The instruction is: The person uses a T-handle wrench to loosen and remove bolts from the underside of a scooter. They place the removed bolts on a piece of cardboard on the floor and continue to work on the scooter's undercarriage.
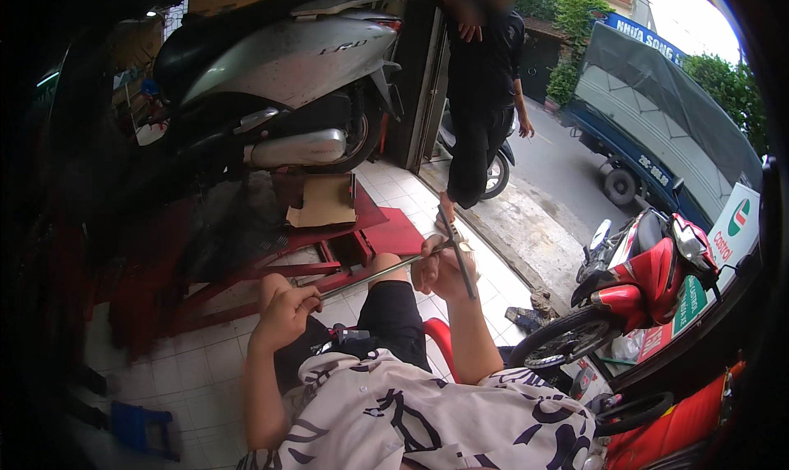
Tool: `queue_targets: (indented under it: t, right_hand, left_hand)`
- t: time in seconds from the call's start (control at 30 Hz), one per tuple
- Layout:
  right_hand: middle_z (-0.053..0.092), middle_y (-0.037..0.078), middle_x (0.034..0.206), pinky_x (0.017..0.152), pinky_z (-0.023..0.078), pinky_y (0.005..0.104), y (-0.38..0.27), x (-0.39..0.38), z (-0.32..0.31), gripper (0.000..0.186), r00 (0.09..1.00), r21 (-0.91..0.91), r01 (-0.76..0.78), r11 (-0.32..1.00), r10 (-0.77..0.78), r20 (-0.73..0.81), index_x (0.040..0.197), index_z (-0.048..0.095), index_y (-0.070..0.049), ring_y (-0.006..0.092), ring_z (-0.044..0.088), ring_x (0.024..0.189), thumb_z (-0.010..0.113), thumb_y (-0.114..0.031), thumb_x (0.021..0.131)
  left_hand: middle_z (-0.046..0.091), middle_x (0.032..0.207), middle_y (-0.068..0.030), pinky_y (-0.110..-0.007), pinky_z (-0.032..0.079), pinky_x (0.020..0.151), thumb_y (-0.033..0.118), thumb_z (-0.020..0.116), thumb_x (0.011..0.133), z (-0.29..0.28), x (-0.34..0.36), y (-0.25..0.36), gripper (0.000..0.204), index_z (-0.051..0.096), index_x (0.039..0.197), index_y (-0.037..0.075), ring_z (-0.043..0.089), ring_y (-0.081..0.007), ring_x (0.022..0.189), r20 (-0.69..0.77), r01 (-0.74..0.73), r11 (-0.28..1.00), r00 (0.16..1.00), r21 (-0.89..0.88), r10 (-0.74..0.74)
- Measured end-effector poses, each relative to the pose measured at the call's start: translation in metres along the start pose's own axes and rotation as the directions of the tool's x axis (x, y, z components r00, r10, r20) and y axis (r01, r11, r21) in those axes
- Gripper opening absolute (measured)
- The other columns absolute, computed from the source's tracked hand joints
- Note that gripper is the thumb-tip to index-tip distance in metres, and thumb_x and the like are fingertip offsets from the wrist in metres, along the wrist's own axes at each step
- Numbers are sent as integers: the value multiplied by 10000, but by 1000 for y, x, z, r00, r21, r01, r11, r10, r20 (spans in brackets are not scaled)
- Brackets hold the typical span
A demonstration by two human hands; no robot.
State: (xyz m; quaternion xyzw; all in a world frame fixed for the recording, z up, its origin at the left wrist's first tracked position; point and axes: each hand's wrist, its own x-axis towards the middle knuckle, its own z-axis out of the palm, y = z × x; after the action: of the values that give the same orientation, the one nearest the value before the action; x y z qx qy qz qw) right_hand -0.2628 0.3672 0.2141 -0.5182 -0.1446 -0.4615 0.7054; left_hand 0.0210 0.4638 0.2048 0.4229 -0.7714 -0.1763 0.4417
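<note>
A long metal T-handle wrench (367,276) lies across my lap area, held in both hands above my knees. My left hand (283,312) is closed round the plain end of its shaft. My right hand (441,271) is closed near the other end, where the shaft meets the crossbar. The crossbar slants past the right wrist, and part of the grip is hidden. Beyond my hands, a silver and black scooter (296,63) stands raised on a red lift (399,233). An open cardboard box (322,200) sits on the lift beside the scooter's exhaust.
A person in dark clothes (485,84) stands at the doorway. At the right is a parked red motorbike (645,285), with a covered truck (649,108) on the street outside. A small blue stool (144,427) stands at the lower left on white floor tiles (218,361).
</note>
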Motion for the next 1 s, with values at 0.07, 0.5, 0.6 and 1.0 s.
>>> queue_targets:
  t: [0.07, 0.5, 0.6, 1.0]
  right_hand:
    - [601, 172, 613, 460, 472, 311, 0, 6, 15, 319, 997, -202, -20, 979, 6, -71, 1089, 509, 94, 272, 608, 522, 403, -188, 985]
    - [579, 71, 659, 472, 438, 229, 17, 7, 8, 163, 914, -577, -202, 791, -59, -401, 950, 530, 11, 132, 558, 511, 562, -148, 937]
    - [576, 69, 678, 466, 431, 238, 9, 5, 3, 146, 888, -543, -135, 829, -141, -438, 961, 513, 2, 145, 561, 522, 542, -141, 945]
    - [546, 60, 687, 402, 425, 228, 13, 4, 14, 218, 930, -478, -50, 877, -134, -342, 957, 528, 29, 121, 526, 459, 568, -184, 942]
  left_hand:
    - [526, 594, -38, -256, 401, 551, 93, 510, 944, 16, -6, -21, 214, 590, 788, -30, 467, -100, 560, 114, 170, 935, 983, -311, -141]
    - [634, 748, -63, -249, 438, 587, 17, 672, 797, 29, 8, 31, 121, 687, 917, 15, 554, -136, 655, -403, -38, 999, 914, 11, 39]
    - [651, 824, -76, -299, 451, 639, 26, 695, 761, 27, 5, 26, 159, 683, 919, 34, 565, -199, 720, -509, -53, 997, 858, 55, 74]
    - [421, 506, 0, -254, 261, 442, 247, 466, 995, 20, -7, 13, 439, 513, 635, 1, 368, -63, 448, -484, 102, 994, 868, -46, -111]
